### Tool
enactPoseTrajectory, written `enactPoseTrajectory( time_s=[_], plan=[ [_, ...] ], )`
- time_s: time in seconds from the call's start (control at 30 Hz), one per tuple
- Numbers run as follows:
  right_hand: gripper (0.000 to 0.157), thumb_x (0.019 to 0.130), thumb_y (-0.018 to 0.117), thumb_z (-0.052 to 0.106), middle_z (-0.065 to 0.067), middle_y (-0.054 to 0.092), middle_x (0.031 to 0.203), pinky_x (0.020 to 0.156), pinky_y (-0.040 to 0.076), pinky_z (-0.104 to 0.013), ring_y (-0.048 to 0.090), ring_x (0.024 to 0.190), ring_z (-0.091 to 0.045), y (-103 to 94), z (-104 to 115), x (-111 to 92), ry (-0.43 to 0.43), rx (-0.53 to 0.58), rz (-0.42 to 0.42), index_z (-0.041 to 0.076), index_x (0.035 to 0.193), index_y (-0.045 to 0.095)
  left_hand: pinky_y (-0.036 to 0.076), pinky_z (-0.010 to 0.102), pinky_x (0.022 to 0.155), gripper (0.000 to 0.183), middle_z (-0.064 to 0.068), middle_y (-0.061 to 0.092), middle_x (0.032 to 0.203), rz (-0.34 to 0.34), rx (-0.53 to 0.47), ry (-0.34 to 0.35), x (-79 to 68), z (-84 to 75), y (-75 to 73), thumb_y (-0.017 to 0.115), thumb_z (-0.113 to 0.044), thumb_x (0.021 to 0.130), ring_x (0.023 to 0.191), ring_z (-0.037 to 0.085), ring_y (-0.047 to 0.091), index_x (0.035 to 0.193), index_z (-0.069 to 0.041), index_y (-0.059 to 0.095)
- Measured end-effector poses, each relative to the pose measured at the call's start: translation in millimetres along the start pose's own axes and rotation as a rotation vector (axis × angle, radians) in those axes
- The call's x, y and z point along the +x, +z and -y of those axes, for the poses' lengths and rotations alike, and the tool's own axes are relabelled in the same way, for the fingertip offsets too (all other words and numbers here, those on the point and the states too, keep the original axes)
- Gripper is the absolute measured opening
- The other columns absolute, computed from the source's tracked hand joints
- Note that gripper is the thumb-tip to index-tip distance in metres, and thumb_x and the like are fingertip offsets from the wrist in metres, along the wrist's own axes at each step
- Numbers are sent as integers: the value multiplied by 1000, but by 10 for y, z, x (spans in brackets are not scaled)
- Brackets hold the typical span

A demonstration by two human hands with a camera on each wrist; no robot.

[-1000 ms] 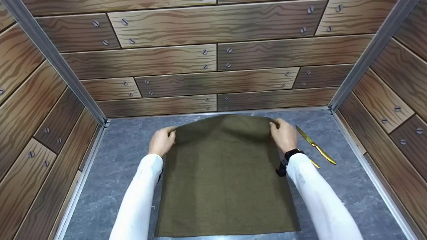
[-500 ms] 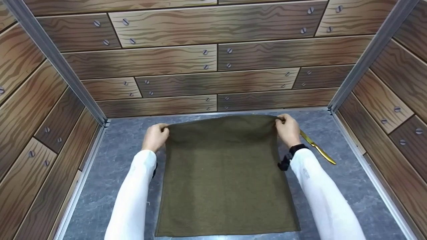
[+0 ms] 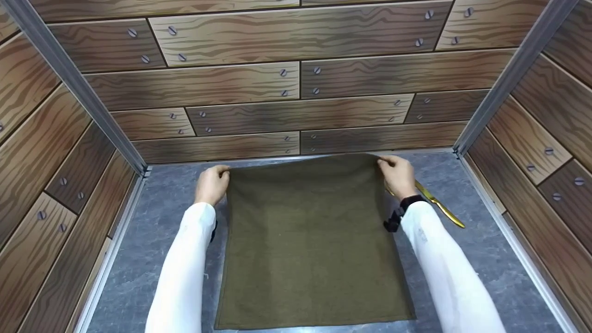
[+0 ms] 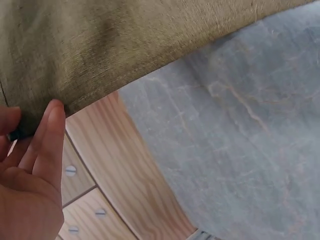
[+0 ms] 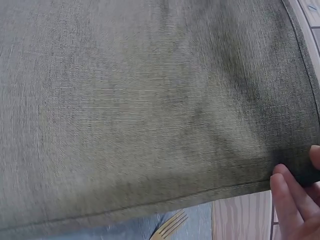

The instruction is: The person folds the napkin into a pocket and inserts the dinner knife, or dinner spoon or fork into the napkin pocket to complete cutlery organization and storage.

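Note:
An olive-green cloth napkin (image 3: 310, 249) spreads over the grey table, its far edge raised between my two hands. My left hand (image 3: 212, 185) pinches the far left corner; in the left wrist view, thumb and fingers (image 4: 52, 125) grip the hem. At the far right corner, my right hand (image 3: 398, 176) pinches the cloth, and the right wrist view shows its fingers (image 5: 287, 195) at the hemmed corner. The near edge of the cloth lies flat. A gold fork (image 5: 170, 225) shows its tines below the hem in the right wrist view.
Just right of my right hand lies a gold knife (image 3: 439, 203) on the grey marbled table (image 3: 152, 231). Wood-patterned walls (image 3: 300, 106) with metal corner strips enclose the back and both sides.
Both hands have moved outward and slightly away, still pinching the corners. The far edge of the cloth has gone from bunched and curved to stretched and higher.

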State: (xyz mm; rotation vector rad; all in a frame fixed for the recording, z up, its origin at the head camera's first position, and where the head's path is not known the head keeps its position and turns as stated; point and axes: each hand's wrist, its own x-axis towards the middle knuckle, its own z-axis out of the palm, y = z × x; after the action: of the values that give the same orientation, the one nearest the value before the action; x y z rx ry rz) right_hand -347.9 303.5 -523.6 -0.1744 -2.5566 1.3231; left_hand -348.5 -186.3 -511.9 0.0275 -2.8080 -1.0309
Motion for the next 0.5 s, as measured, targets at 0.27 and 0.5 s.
enactPoseTrajectory(
  time_s=[0.27, 0.5],
  plan=[
    [29, 104, 55, 8, -19, 64, 135, 107, 45, -44, 57, 127, -33, 58, 58, 85, -87, 54, 11, 1, 127, 72, 50, 51, 98, 31, 15, 70, 126, -64, 41, 12, 96, -66, -51, 55, -10, 103, 115, 35, 66, 128, -4, 72],
    [29, 103, 52, 0, -18, 57, 144, 113, 40, -42, 49, 137, -32, 67, 187, 145, -178, 113, -28, -4, 124, 71, 48, 48, 104, 33, 17, 66, 133, -186, -38, 33, 143, -92, -114, 53, -5, 103, 124, 35, 62, 133, -2, 68]
  ],
)
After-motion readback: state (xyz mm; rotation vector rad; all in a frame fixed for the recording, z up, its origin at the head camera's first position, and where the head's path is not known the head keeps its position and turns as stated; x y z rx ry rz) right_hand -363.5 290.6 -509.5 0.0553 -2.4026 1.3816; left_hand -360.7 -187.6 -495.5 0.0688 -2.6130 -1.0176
